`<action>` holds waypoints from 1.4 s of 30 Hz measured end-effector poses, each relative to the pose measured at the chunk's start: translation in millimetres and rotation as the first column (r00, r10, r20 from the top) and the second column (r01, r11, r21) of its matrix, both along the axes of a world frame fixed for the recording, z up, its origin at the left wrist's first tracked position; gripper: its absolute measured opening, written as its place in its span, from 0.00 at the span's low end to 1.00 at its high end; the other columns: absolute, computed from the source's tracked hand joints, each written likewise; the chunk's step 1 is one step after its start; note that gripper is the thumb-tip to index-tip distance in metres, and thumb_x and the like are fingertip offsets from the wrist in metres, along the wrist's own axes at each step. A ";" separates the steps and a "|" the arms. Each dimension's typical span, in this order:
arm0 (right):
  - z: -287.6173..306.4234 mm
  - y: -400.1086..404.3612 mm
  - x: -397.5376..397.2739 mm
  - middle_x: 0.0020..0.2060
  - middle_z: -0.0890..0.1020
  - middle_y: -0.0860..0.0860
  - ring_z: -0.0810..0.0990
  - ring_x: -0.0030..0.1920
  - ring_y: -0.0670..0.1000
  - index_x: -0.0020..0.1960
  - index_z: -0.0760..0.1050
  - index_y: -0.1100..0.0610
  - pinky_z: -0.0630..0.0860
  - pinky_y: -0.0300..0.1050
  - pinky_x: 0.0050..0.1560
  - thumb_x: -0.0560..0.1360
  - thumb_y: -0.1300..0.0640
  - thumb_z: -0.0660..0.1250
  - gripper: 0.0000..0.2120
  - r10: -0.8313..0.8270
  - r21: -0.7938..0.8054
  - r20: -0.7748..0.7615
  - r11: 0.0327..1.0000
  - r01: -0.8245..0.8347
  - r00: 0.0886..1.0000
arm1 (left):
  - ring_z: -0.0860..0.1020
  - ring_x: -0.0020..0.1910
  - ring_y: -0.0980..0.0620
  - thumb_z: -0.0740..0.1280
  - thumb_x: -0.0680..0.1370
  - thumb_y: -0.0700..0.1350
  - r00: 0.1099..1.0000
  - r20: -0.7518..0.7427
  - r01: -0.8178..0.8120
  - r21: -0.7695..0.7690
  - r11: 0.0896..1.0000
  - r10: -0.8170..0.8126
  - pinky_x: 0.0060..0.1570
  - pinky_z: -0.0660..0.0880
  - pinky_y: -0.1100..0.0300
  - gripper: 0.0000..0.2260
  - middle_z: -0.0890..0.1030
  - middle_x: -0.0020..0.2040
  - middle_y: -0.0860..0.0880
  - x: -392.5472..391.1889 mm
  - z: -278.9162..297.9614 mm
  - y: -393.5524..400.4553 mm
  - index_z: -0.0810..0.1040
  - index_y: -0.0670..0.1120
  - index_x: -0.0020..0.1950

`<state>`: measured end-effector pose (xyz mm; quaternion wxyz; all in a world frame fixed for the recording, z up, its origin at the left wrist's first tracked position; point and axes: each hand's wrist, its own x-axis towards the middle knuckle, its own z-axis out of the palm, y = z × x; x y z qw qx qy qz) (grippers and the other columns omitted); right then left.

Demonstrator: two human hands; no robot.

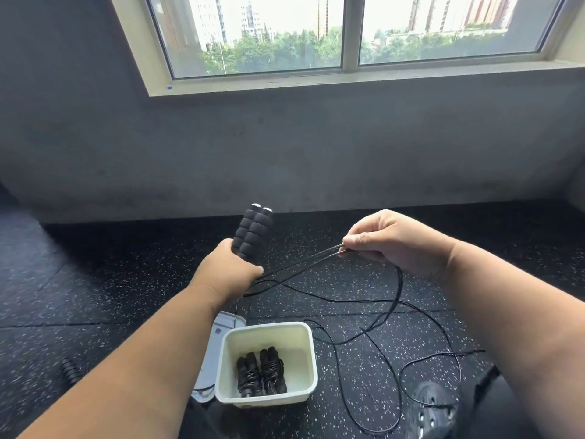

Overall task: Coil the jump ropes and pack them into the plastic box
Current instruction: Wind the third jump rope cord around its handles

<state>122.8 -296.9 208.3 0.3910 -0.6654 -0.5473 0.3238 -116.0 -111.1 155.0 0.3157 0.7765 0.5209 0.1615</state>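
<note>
Nearest us, the plastic box (304, 356) is sitting on the speckled floor (95, 296) with two coiled ropes (261, 372) already lying inside it, and its lid (218, 331) is resting just beside it on the left. To the right, the slack cord (411, 365) of the rope in hand is sprawling in loose loops over the floor. Above the box, we are gripping both foam handles (253, 231) together in our left hand (229, 270), fingers curled round them, while our right hand (389, 242) is pinching several strands of cord drawn taut between the two hands. The cord is looking thin, limp and light, so we judge it will tangle and spring loose readily; the soft, ridged handles are offering the surest hold, and the wraps are best kept under tension. Another handle (70, 370) is lying at the far left. Beyond, a grey wall is rising to a window (348, 36).
</note>
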 end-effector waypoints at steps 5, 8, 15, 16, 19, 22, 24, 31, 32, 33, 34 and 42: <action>-11.8 3.3 7.3 0.28 0.74 0.43 0.68 0.28 0.42 0.44 0.85 0.48 0.67 0.37 0.31 0.78 0.46 0.73 0.07 0.100 -0.200 0.386 0.980 -0.022 0.917 | 0.80 0.41 0.48 0.72 0.71 0.44 0.994 0.061 -0.090 -0.043 0.995 0.093 0.37 0.71 0.55 0.12 0.83 0.44 0.50 -2.1 -2.1 3.8 0.75 0.51 0.51; -16.6 4.8 18.0 0.29 0.77 0.41 0.72 0.29 0.40 0.43 0.83 0.46 0.69 0.35 0.32 0.74 0.42 0.75 0.08 0.054 -0.177 0.501 0.983 0.041 0.864 | 0.75 0.35 0.49 0.71 0.69 0.43 0.997 0.066 -0.040 -0.082 0.996 0.046 0.34 0.67 0.57 0.10 0.80 0.39 0.52 1.6 -4.2 0.4 0.74 0.50 0.48; -36.5 0.6 48.1 0.24 0.69 0.43 0.64 0.25 0.45 0.39 0.81 0.52 0.63 0.39 0.28 0.79 0.45 0.70 0.14 -0.111 -0.160 0.343 0.971 0.175 0.933 | 0.73 0.34 0.49 0.71 0.70 0.41 0.971 -0.052 0.222 -0.140 0.965 -0.231 0.35 0.68 0.56 0.10 0.77 0.36 0.50 3.3 1.7 -14.4 0.74 0.48 0.48; -38.1 1.9 46.5 0.24 0.69 0.43 0.64 0.25 0.45 0.39 0.80 0.52 0.63 0.39 0.27 0.80 0.45 0.70 0.14 -0.126 -0.140 0.338 0.973 0.183 0.932 | 0.75 0.35 0.48 0.70 0.70 0.42 0.959 -0.112 0.243 -0.135 0.960 -0.259 0.35 0.69 0.56 0.10 0.78 0.37 0.50 4.1 1.9 -17.4 0.74 0.48 0.49; -38.6 7.4 35.7 0.25 0.70 0.44 0.64 0.25 0.45 0.38 0.78 0.54 0.63 0.38 0.27 0.80 0.47 0.71 0.15 -0.162 -0.054 0.321 0.981 0.189 0.933 | 0.79 0.40 0.46 0.68 0.69 0.44 0.890 -0.325 0.308 -0.085 0.947 -0.319 0.34 0.69 0.56 0.10 0.81 0.41 0.48 6.1 -2.7 -24.2 0.74 0.47 0.49; -38.1 10.8 20.5 0.26 0.70 0.44 0.63 0.26 0.45 0.38 0.77 0.56 0.63 0.40 0.28 0.80 0.50 0.71 0.15 -0.139 0.020 0.301 0.990 0.139 0.944 | 0.80 0.43 0.45 0.65 0.71 0.45 0.790 -0.479 0.385 -0.099 0.918 -0.383 0.35 0.69 0.56 0.10 0.78 0.41 0.49 8.4 -16.8 -27.8 0.73 0.45 0.51; -36.2 12.3 10.8 0.26 0.69 0.44 0.63 0.26 0.44 0.39 0.77 0.56 0.63 0.39 0.27 0.80 0.51 0.71 0.13 -0.119 0.042 0.280 0.993 0.112 0.952 | 0.77 0.45 0.43 0.64 0.75 0.45 0.756 -0.543 0.404 -0.054 0.913 -0.366 0.39 0.69 0.56 0.08 0.77 0.43 0.49 9.4 -23.8 -30.1 0.70 0.46 0.52; -27.4 20.7 -4.1 0.26 0.71 0.45 0.64 0.26 0.44 0.40 0.79 0.56 0.63 0.38 0.27 0.79 0.53 0.72 0.12 -0.134 0.141 0.238 0.985 0.103 0.962 | 0.80 0.56 0.42 0.63 0.76 0.44 0.771 -0.502 0.416 -0.068 0.907 -0.391 0.45 0.69 0.56 0.12 0.80 0.56 0.46 17.1 -42.4 -39.1 0.73 0.45 0.58; -24.9 19.7 -0.6 0.25 0.70 0.44 0.63 0.25 0.44 0.40 0.79 0.57 0.62 0.37 0.26 0.79 0.52 0.72 0.12 -0.170 0.151 0.212 0.979 0.139 0.962 | 0.81 0.51 0.42 0.65 0.74 0.43 0.822 -0.427 0.373 -0.094 0.923 -0.376 0.43 0.70 0.56 0.13 0.80 0.51 0.47 16.3 -39.4 -36.6 0.75 0.44 0.58; -23.2 17.9 5.8 0.24 0.69 0.43 0.63 0.24 0.44 0.40 0.80 0.58 0.61 0.37 0.25 0.79 0.52 0.72 0.12 -0.209 0.150 0.186 0.972 0.183 0.960 | 0.80 0.44 0.44 0.66 0.72 0.42 0.880 -0.340 0.314 -0.112 0.943 -0.333 0.40 0.70 0.57 0.12 0.80 0.46 0.47 13.9 -34.1 -32.2 0.77 0.43 0.55; -22.5 15.7 14.6 0.24 0.68 0.43 0.62 0.24 0.45 0.41 0.80 0.58 0.60 0.38 0.25 0.79 0.50 0.72 0.13 -0.245 0.137 0.150 0.965 0.226 0.958 | 0.77 0.39 0.45 0.68 0.71 0.41 0.928 -0.254 0.252 -0.111 0.961 -0.272 0.38 0.69 0.57 0.11 0.79 0.42 0.47 11.6 -27.9 -25.5 0.78 0.41 0.53; -46.6 12.1 44.9 0.21 0.71 0.44 0.65 0.21 0.42 0.40 0.79 0.59 0.64 0.38 0.26 0.77 0.43 0.73 0.19 -0.281 -0.097 0.310 0.941 0.324 0.908 | 0.76 0.36 0.48 0.70 0.69 0.40 0.992 0.011 0.126 -0.095 0.987 -0.126 0.35 0.71 0.56 0.14 0.80 0.40 0.48 -3.1 -4.1 -15.5 0.73 0.51 0.50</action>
